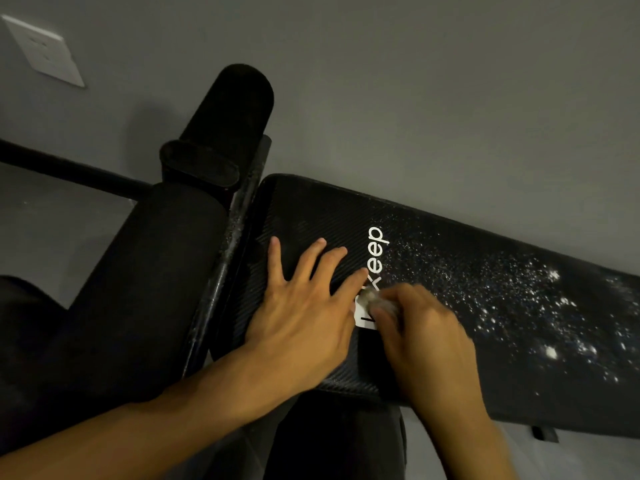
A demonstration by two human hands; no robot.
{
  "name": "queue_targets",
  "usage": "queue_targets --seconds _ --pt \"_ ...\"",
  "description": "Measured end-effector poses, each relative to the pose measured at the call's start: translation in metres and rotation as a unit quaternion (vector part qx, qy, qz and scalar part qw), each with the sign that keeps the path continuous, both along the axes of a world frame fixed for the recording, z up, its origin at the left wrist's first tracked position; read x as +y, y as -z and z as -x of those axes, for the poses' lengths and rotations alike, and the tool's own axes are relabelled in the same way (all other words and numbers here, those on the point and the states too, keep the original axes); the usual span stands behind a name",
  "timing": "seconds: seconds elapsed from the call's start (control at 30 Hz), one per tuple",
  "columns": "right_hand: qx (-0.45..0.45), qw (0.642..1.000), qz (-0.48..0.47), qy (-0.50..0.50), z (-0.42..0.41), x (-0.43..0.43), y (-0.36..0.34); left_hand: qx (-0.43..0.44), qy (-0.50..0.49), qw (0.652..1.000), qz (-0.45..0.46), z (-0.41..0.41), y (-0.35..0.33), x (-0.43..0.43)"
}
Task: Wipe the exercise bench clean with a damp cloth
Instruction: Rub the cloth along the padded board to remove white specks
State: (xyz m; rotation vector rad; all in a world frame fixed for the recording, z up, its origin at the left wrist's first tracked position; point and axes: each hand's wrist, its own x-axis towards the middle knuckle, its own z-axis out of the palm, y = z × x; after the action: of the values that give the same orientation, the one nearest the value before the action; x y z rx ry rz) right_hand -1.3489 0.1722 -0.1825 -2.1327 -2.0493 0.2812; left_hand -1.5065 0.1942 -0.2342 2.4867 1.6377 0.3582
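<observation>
Rests left hand (304,306) flat, fingers spread, on black counter (311,209); grips pale cloth (372,300) in curled right hand (426,337) just beside.

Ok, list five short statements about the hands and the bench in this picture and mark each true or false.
1. The left hand lies flat on the bench pad, fingers spread. True.
2. The right hand is empty. False: it grips a small pale cloth.
3. White specks cover the pad to the right of the Keep logo. True.
4. The pad beneath the left hand is thick with specks. False: it looks dark and nearly speck-free there.
5. A socket shows at upper right. False: the wall socket is at upper left.
</observation>
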Motion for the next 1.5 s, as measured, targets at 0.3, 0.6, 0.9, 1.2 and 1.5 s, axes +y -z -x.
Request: queue_targets --seconds 0.3,0.6,0.9,1.2,1.5 --pt "-0.019 0.998 -0.062 -0.022 0.001 0.05 0.001 0.003 -0.013 1.0 0.0 -0.001 -0.001 -0.001" --pt "0.005 0.997 -0.066 -0.026 -0.002 0.054 0.004 -0.001 -0.011 1.0 -0.008 -0.002 0.001 0.0" --pt "0.029 0.998 -0.036 -0.029 0.001 0.053 0.002 -0.006 -0.013 1.0 -0.007 -0.002 -0.001 0.0" --pt "0.022 0.997 -0.072 -0.023 -0.003 0.091 0.006 -0.011 -0.009 1.0 0.002 0.0 -0.002 0.0" --pt "0.014 0.998 -0.06 0.005 0.004 0.126 0.002 -0.011 -0.009 1.0 0.005 0.0 -0.002 0.0"
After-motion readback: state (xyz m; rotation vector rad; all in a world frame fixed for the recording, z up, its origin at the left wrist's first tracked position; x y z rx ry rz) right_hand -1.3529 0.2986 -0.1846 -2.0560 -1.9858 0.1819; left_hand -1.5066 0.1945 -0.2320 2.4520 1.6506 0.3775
